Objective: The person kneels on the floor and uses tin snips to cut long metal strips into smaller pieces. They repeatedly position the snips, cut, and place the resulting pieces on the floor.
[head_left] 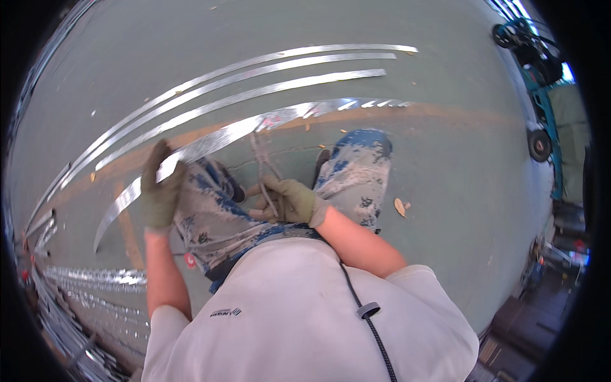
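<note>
My left hand point(162, 191), in an olive work glove, is closed around a long shiny metal strip point(223, 137). The strip runs from the left, past my knees, toward the upper right, where its far part has a row of slanted cuts or folds. In my right hand point(289, 199), gloved the same way, is a slim grey two-handled tool that looks like snips point(259, 156). Its blurred tip meets the lower edge of the strip, between my knees. Whether its jaws close on the metal cannot be made out.
Several more metal strips point(286, 65) lie side by side on the green floor beyond. Stacks of metal profiles point(95, 279) lie at the left. A dry leaf point(400, 207) is right of my knee. A teal wheeled cart point(541, 121) stands far right.
</note>
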`<state>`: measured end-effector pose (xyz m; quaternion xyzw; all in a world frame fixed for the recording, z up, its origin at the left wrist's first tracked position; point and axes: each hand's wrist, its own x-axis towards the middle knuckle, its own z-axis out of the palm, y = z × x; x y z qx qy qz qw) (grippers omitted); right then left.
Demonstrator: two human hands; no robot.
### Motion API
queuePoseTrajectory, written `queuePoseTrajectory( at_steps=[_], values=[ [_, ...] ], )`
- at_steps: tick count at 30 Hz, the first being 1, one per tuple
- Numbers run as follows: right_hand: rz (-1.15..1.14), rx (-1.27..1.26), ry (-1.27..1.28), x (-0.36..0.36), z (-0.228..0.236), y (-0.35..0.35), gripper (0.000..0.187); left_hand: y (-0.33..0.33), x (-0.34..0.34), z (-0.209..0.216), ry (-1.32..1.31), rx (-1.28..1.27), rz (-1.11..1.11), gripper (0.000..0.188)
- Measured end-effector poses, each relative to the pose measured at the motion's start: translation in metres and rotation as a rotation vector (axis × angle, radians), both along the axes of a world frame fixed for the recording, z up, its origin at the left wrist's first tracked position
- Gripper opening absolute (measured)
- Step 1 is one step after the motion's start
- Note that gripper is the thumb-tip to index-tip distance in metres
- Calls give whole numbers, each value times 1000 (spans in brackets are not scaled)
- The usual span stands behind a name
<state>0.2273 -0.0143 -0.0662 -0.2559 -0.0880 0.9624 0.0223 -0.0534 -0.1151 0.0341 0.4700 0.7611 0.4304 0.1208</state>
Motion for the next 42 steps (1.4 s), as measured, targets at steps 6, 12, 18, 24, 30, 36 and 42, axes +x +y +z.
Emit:
queuePoseTrajectory(
  at_steps=[6,12,18,24,30,36,42],
  values=[
    [14,34,30,-1,1,-1,54,-43,-62,3,317,-385,45,84],
    [-8,-1,139,1,0,-3,51,-54,-81,-23,257,-450,47,88],
    [-52,-16,130,13,5,-3,46,-54,-98,-42,300,-485,1,85],
    [41,269,-96,27,37,-2,45,-56,-111,-59,527,-406,17,61],
    [506,1739,-717,30,142,49,32,-53,-105,-54,442,-412,0,56],
    [847,2275,-894,4,284,73,18,-48,-95,-44,483,-512,21,55],
    [1067,2186,-847,-29,364,18,30,-51,-91,-41,450,-519,38,66]
  ],
)
